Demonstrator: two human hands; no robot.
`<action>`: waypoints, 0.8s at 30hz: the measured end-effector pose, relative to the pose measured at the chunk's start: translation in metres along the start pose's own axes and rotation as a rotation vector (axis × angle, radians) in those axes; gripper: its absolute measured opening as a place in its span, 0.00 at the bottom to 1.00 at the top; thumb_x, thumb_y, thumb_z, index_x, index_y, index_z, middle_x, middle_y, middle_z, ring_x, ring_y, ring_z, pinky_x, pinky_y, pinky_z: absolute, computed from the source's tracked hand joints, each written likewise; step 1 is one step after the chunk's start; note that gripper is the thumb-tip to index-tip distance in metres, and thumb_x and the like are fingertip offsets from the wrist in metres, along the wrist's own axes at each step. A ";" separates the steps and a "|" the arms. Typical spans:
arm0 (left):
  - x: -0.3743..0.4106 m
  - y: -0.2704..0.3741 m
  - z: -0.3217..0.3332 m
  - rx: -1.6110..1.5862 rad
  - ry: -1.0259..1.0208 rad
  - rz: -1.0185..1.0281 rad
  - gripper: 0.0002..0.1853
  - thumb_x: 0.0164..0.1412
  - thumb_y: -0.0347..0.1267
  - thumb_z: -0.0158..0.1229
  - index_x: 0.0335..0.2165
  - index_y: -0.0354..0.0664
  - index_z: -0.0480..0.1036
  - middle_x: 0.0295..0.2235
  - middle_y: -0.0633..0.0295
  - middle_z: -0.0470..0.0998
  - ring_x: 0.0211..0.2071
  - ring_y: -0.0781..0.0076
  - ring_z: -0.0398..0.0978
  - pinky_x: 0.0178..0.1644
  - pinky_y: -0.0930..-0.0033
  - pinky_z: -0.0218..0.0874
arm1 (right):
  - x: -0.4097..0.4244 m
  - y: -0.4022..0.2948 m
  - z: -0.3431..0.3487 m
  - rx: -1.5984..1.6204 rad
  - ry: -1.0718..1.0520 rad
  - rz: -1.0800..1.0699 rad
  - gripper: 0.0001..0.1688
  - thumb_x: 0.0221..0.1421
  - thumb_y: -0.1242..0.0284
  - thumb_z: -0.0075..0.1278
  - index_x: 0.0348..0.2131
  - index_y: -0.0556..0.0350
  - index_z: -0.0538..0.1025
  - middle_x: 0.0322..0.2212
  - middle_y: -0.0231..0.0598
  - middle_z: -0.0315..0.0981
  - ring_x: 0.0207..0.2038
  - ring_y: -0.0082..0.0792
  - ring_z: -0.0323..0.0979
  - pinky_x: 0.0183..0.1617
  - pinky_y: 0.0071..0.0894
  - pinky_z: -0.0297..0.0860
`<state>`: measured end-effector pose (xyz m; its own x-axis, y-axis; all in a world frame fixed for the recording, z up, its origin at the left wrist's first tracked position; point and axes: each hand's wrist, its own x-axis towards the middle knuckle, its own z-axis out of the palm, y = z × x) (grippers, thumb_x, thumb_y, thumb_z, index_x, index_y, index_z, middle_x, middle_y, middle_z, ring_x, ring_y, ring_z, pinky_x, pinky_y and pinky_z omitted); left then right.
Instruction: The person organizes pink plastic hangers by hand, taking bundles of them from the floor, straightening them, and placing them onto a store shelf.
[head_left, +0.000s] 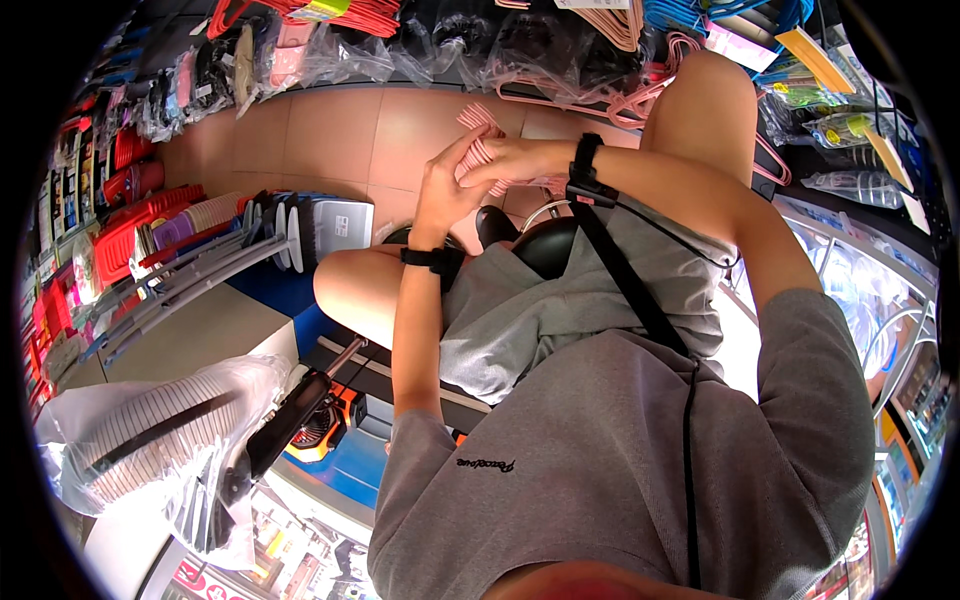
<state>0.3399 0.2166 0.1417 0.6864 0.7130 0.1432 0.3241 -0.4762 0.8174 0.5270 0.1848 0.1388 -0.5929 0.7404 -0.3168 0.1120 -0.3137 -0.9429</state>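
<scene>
A bundle of thin pink ridged pieces (478, 116), which look like stacked plastic clothes hangers, is held between both hands above the tiled floor. My left hand (452, 180) is closed around its left side, the fingers reaching up to its top. From the right my right hand (513, 159) grips the same bundle, its fingers across the front and overlapping the left hand. More pink pieces show below the right wrist, partly hidden by the hand and forearm. Both wrists wear black straps with small devices.
Pink wire hangers (555, 97) and plastic-wrapped goods (525, 56) line the shelf ahead. Dustpans with long handles (341, 225) and red baskets (120, 240) stand at left. A bagged fan (165, 435) is at lower left. A black stool seat (544, 244) is between my knees.
</scene>
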 end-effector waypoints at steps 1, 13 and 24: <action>0.002 0.002 -0.001 0.001 -0.004 -0.026 0.32 0.48 0.21 0.64 0.55 0.35 0.71 0.44 0.47 0.80 0.47 0.67 0.79 0.52 0.66 0.69 | 0.004 0.005 -0.003 -0.008 -0.001 0.007 0.26 0.62 0.54 0.50 0.30 0.63 0.77 0.22 0.34 0.73 0.25 0.21 0.66 0.29 0.23 0.64; 0.001 -0.008 -0.002 -0.117 0.012 -0.114 0.30 0.47 0.26 0.69 0.51 0.32 0.74 0.42 0.52 0.82 0.41 0.68 0.80 0.47 0.67 0.71 | 0.004 -0.001 0.004 0.328 -0.063 0.047 0.30 0.67 0.52 0.43 0.49 0.63 0.73 0.38 0.47 0.79 0.43 0.27 0.75 0.50 0.27 0.65; 0.003 -0.010 -0.005 -0.128 -0.051 -0.189 0.31 0.44 0.25 0.68 0.51 0.32 0.74 0.38 0.52 0.83 0.37 0.73 0.80 0.44 0.70 0.72 | 0.033 0.037 -0.003 0.209 -0.102 0.084 0.29 0.66 0.51 0.45 0.45 0.59 0.78 0.39 0.39 0.79 0.38 0.22 0.67 0.46 0.24 0.63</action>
<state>0.3353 0.2260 0.1363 0.6543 0.7549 -0.0452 0.3675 -0.2651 0.8914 0.5144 0.1995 0.0931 -0.6674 0.6457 -0.3710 0.0034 -0.4956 -0.8686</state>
